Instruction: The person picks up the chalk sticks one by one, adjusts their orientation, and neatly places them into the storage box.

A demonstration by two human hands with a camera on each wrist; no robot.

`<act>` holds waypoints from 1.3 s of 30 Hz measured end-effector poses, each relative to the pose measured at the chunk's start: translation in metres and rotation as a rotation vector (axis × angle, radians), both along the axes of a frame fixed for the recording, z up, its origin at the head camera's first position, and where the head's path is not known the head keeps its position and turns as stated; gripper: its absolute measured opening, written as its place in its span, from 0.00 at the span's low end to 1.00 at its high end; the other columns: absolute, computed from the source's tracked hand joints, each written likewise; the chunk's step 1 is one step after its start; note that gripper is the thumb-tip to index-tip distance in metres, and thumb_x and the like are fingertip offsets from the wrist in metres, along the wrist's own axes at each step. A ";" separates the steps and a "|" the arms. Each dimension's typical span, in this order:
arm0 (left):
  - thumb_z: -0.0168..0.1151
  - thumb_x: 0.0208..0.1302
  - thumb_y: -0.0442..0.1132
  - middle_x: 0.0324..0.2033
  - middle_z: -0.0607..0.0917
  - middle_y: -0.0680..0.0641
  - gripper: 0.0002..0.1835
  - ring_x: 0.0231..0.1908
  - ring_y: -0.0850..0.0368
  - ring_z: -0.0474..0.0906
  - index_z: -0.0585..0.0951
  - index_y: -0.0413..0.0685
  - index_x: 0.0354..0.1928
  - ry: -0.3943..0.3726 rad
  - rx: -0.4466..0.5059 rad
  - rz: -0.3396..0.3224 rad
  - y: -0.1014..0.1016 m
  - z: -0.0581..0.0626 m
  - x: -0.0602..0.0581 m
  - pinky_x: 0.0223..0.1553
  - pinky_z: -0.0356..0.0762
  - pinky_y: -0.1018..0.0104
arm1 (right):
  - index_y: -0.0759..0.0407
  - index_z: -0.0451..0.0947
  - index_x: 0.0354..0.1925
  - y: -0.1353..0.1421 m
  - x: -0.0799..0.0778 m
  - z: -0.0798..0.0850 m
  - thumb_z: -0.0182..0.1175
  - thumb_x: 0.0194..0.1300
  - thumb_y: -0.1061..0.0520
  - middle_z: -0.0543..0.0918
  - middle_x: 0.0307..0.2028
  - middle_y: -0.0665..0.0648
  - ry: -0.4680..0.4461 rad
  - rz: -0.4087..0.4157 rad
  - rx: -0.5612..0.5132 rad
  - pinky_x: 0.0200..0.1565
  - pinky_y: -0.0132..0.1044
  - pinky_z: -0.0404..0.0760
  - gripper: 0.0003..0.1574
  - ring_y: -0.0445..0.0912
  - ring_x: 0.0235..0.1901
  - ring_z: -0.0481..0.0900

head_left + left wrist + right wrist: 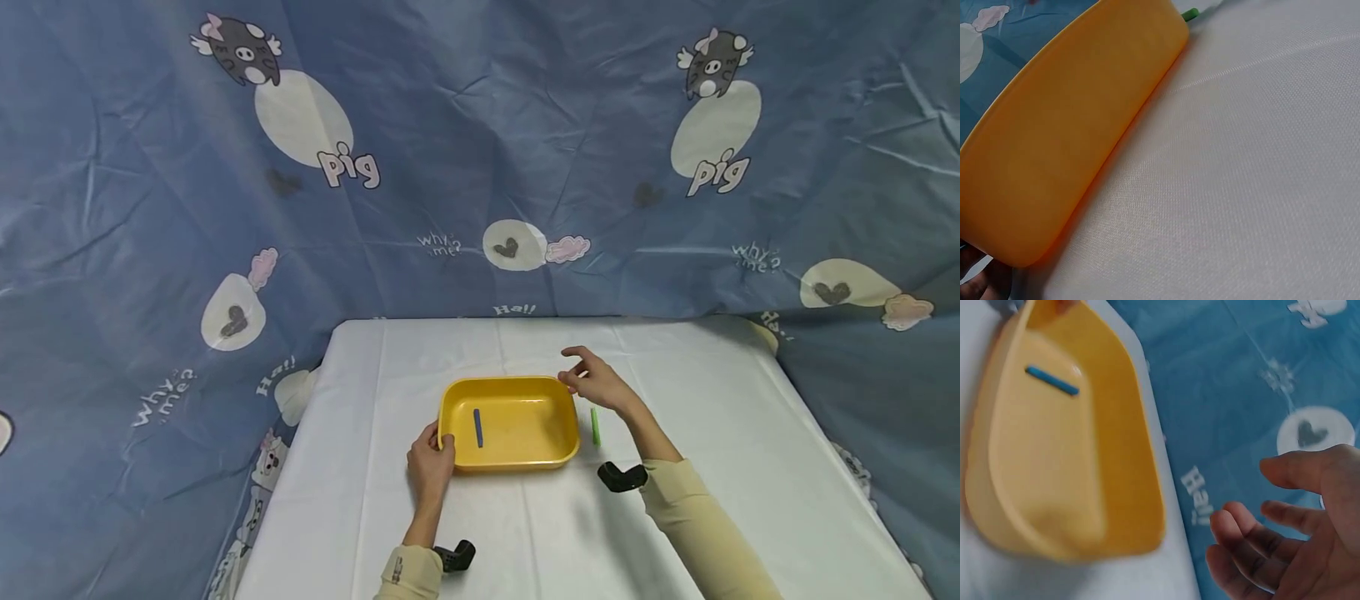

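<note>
Left hand (431, 463), nearest: fingers and thumb curled on the near-left rim of the yellow tray (557, 457), which sits mid-cloth on the white table (750, 467); blue stick (477, 427) lies inside the tray toward its left end; green stick (596, 425) lies on the cloth just beside the tray's right wall. Right hand (594, 380), farther: fingers apart, loosely bent, holding nothing, poised over the tray's far-right corner; judged best practice: keep the left grip steadying the tray, and pinch the green stick at its middle.
</note>
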State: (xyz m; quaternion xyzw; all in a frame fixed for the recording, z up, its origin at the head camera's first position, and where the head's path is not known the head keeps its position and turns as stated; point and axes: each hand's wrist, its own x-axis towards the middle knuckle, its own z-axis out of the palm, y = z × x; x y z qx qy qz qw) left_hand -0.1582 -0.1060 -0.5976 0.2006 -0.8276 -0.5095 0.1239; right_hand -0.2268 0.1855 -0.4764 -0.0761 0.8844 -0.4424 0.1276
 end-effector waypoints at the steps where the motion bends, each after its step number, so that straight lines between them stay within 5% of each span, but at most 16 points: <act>1: 0.58 0.57 0.39 0.40 0.88 0.46 0.18 0.39 0.54 0.85 0.82 0.49 0.51 -0.004 -0.002 0.003 -0.001 0.000 0.000 0.41 0.80 0.57 | 0.58 0.59 0.66 0.006 0.000 0.000 0.55 0.67 0.51 0.80 0.41 0.64 -0.010 -0.013 0.002 0.38 0.40 0.78 0.33 0.55 0.38 0.82; 7: 0.58 0.56 0.40 0.39 0.88 0.46 0.18 0.38 0.54 0.85 0.83 0.49 0.50 -0.020 -0.019 0.012 -0.002 0.000 0.000 0.42 0.79 0.56 | 0.58 0.56 0.68 0.039 -0.001 -0.008 0.54 0.67 0.48 0.79 0.43 0.66 -0.066 -0.044 0.020 0.40 0.45 0.79 0.36 0.52 0.36 0.82; 17: 0.59 0.56 0.40 0.37 0.89 0.47 0.17 0.36 0.56 0.85 0.83 0.50 0.49 -0.010 -0.023 0.017 0.001 -0.001 -0.001 0.39 0.80 0.57 | 0.63 0.54 0.68 0.066 0.004 -0.037 0.53 0.68 0.52 0.79 0.45 0.71 -0.160 -0.088 0.025 0.38 0.40 0.79 0.36 0.59 0.38 0.81; 29: 0.60 0.56 0.38 0.37 0.89 0.47 0.17 0.37 0.55 0.85 0.84 0.51 0.48 -0.008 -0.022 0.031 0.001 0.000 -0.002 0.40 0.80 0.56 | 0.67 0.58 0.65 0.066 0.012 -0.065 0.55 0.65 0.52 0.84 0.31 0.61 -0.094 -0.025 0.323 0.32 0.44 0.76 0.36 0.46 0.25 0.80; 39: 0.59 0.56 0.39 0.38 0.89 0.47 0.18 0.37 0.55 0.85 0.83 0.51 0.49 -0.039 -0.006 0.033 0.002 0.001 -0.002 0.41 0.80 0.56 | 0.65 0.61 0.64 0.055 0.013 -0.078 0.57 0.63 0.50 0.83 0.27 0.58 -0.144 -0.027 0.380 0.34 0.43 0.75 0.37 0.46 0.24 0.78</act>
